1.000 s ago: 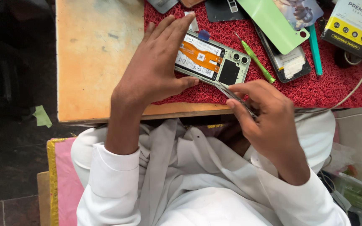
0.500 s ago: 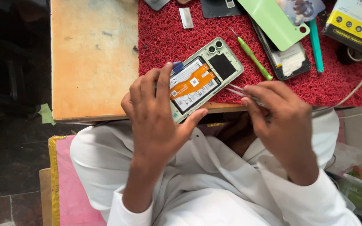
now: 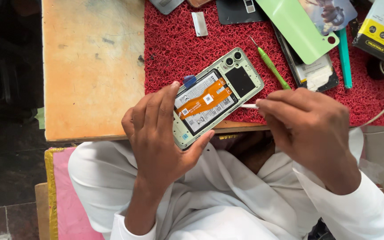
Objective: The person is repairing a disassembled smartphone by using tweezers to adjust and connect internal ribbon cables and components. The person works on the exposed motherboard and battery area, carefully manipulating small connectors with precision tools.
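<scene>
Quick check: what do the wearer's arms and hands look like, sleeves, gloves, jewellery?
Both hands are bare: no gloves, and no rings or watch in view on the left hand or the right hand. Each arm is in a loose white long sleeve of plain, creased cloth, matching the white garment over the lap. The left sleeve sits pushed back above the wrist; the right sleeve begins at the wrist.

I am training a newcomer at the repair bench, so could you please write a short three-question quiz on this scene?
1. True or false: the left hand grips the opened phone.
2. What does the right hand hold? A) thin white tool B) green screwdriver C) metal strip
3. What colour is the ribbon cable across the battery?

Key: 1 true; 2 A; 3 orange.
</scene>
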